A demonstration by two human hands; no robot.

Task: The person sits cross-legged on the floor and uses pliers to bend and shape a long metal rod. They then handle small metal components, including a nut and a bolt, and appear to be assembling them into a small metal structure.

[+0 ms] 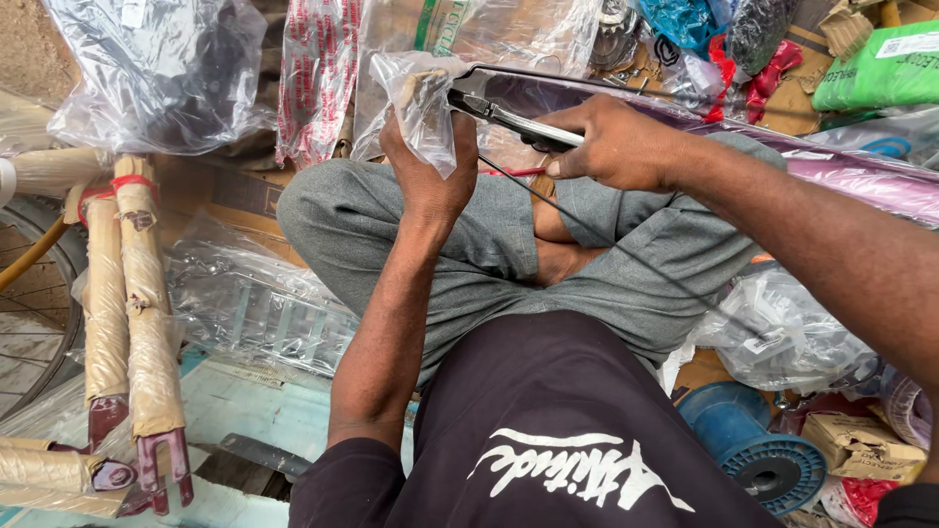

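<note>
My left hand (427, 166) is raised in front of my knee and grips a small clear plastic bag (419, 93) with a part wrapped inside it. My right hand (611, 147) holds metal pliers (509, 117), whose dark jaws touch the top of that bag. A thin black cable (597, 235) runs from near the pliers down across my grey trousers (469, 244). I sit cross-legged, with a bare foot showing between my legs.
A bicycle fork wrapped in brown paper (132, 303) lies at the left beside a wheel rim (39, 293). A bagged metal rack (254, 313) lies by my left knee. A blue spool (758, 445) and bagged parts (792, 332) sit at the right. Packaged goods line the back.
</note>
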